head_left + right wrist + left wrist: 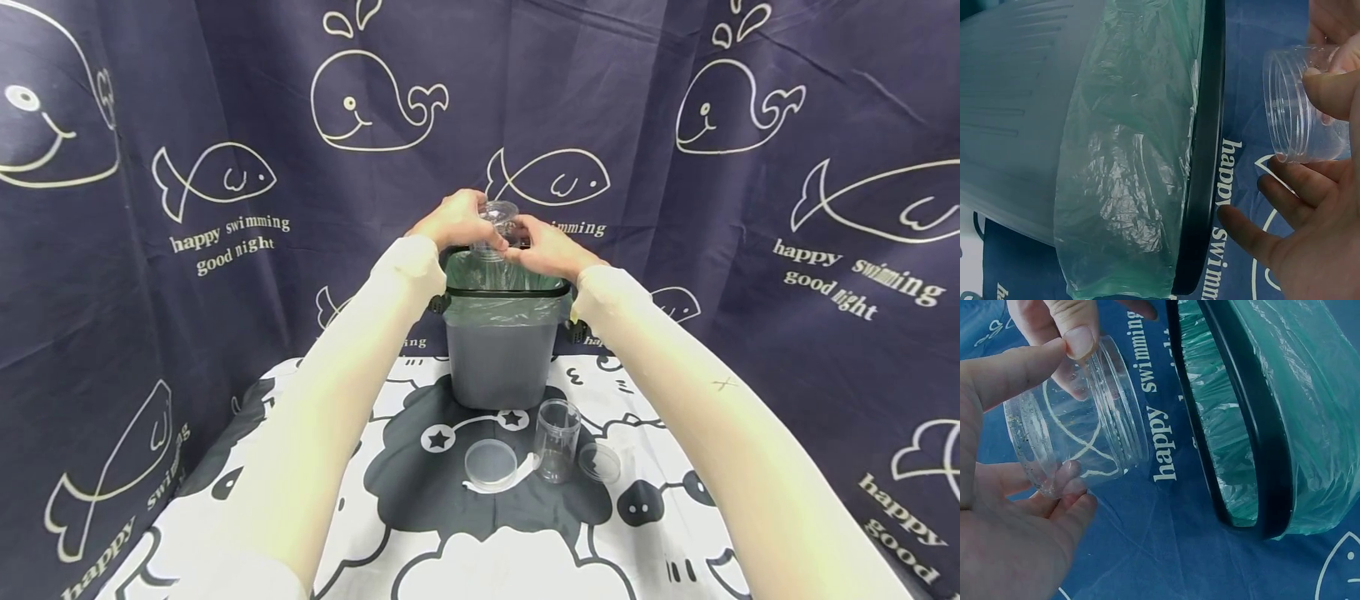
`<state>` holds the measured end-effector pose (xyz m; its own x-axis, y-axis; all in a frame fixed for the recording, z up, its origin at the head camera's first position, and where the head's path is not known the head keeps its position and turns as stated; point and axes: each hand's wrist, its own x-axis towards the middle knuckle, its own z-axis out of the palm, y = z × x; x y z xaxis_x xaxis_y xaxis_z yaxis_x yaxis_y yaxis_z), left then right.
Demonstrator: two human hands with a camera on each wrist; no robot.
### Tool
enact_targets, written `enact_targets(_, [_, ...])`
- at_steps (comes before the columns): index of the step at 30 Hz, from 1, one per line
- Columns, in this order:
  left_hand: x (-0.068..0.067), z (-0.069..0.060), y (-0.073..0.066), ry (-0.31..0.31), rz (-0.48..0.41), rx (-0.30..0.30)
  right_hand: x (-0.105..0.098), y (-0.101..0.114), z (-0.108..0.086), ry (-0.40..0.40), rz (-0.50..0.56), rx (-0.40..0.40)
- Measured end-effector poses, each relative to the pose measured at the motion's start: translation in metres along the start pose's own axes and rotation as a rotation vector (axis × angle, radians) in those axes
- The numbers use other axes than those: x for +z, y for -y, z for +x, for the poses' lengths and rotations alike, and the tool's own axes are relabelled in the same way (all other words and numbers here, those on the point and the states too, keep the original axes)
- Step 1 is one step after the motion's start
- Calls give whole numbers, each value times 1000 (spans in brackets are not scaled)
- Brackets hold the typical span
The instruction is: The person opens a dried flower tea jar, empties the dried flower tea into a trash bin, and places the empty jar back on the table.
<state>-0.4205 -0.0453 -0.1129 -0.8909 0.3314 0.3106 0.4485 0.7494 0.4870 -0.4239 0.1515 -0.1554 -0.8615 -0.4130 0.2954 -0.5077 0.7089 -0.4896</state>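
A clear plastic jar (pixel 498 215) is held upside down above a bin (pixel 501 358) lined with a thin green bag (pixel 468 273). Its threaded mouth points at the bin in the left wrist view, and small dark specks cling near the jar's base (pixel 1025 434). My left hand (pixel 459 221) grips the jar from the left, thumb on one side and fingertips on the other. From the right, my right hand (pixel 551 247) holds the same jar (pixel 1310 112) between thumb and fingers.
A second clear jar (pixel 557 442) stands on the patterned cloth (pixel 502 567) in front of the bin. Two round clear lids (pixel 491 463) lie on either side of it. The bin's black rim (pixel 510 292) is just below my hands. A dark blue curtain (pixel 480 100) hangs behind.
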Motion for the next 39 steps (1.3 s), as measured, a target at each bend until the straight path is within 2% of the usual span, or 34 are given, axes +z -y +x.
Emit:
enact_targets(3, [-3, -1, -4, 1, 15, -22, 0, 2, 0, 3, 26, -9])
enact_targets(10, [-7, -1, -11, 0, 49, -33, -3, 3, -2, 11, 96, -34])
enact_targets(20, [-9, -1, -11, 13, 53, -40, -5, 6, -1, 30, 132, -32])
enact_targets(32, [-9, -3, -10, -16, -4, -56, -7, 4, -5, -29, 88, -52])
enact_targets(39, [-6, -5, -6, -32, -53, -49, -9, 4, -9, -44, 46, 11])
